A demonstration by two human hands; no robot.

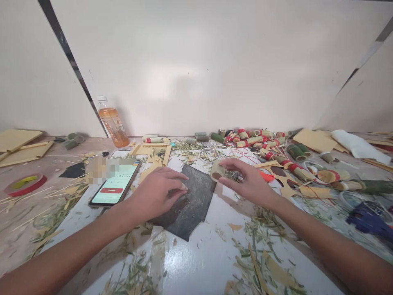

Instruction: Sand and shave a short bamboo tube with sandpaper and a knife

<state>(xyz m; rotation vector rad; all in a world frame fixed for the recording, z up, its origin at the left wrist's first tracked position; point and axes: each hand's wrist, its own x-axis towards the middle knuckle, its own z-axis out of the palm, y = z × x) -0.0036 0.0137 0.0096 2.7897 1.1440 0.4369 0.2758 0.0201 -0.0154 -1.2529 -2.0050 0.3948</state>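
Note:
My right hand (242, 180) grips a short hollow piece of bamboo (216, 171) between thumb and fingers, its open end facing me. That piece is just above the right corner of a dark grey, worn square sheet (193, 205). Over the left part of the sheet is my left hand (164, 190), its fingers bent and drawn together. A small pale spot shows at its fingertips; whether it is a held thing cannot be made out. The sheet lies at an angle on a white board (187, 266) strewn with green and yellow shavings.
A phone (112, 186) lies left of my left hand. Behind it stands an orange drink bottle (113, 127). Bamboo pieces with red bands (254, 139) are heaped at the back right. A blue tool (370, 219) lies far right, red tape (26, 185) far left. A white wall rises behind.

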